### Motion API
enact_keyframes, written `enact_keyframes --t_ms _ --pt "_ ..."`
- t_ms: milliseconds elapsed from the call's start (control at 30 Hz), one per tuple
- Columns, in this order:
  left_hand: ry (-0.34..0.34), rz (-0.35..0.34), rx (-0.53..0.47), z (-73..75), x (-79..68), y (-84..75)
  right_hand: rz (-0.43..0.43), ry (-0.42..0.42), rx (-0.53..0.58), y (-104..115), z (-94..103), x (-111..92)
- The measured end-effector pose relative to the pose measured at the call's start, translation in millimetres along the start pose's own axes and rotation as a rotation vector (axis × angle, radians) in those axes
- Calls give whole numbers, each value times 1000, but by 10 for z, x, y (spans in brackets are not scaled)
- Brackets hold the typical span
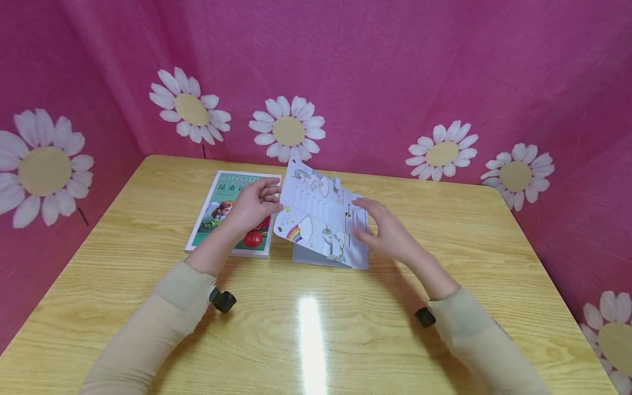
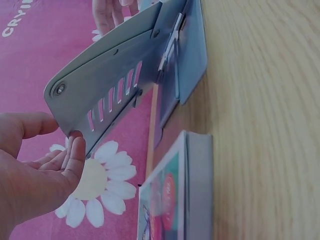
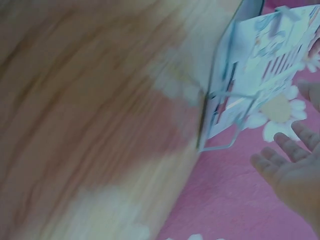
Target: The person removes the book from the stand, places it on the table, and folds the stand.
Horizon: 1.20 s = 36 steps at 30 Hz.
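Observation:
A white metal book stand (image 1: 318, 206) printed with unicorns and a rainbow stands on the table, its slotted panel tilted up. My left hand (image 1: 254, 206) pinches the panel's left edge between thumb and fingertips. The left wrist view shows the panel's grey back (image 2: 112, 80) with slots and a rivet, hinged to a base plate (image 2: 192, 55). Beside the stand's right side is my right hand (image 1: 387, 227), fingers apart and loosely bent. In the right wrist view that hand (image 3: 295, 170) is separate from the stand and its bent wire piece (image 3: 235, 120).
A green-covered book (image 1: 207, 219) lies flat left of the stand, partly under the left forearm in view. The wooden table (image 1: 375, 340) meets a pink curtain (image 1: 365, 71) with daisies at the back and sides.

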<state>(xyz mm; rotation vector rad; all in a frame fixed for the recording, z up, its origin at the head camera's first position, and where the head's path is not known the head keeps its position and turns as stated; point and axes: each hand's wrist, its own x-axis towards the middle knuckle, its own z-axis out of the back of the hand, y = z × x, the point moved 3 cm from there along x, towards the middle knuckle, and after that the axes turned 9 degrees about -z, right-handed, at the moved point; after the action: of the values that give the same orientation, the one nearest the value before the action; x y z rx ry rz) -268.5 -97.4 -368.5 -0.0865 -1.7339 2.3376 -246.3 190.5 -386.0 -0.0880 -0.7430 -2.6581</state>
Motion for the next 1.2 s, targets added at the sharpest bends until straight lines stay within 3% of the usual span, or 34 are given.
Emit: enact_keyframes --t_ms 333,700,1200 --pt "-4 27 56 48 -14 139 -36 153 -11 -297 -42 136" --pt "35 40 64 60 -10 306 -59 262 29 -539 -59 274" --pt "58 95 20 59 -36 491 -24 390 92 -595 -134 336"
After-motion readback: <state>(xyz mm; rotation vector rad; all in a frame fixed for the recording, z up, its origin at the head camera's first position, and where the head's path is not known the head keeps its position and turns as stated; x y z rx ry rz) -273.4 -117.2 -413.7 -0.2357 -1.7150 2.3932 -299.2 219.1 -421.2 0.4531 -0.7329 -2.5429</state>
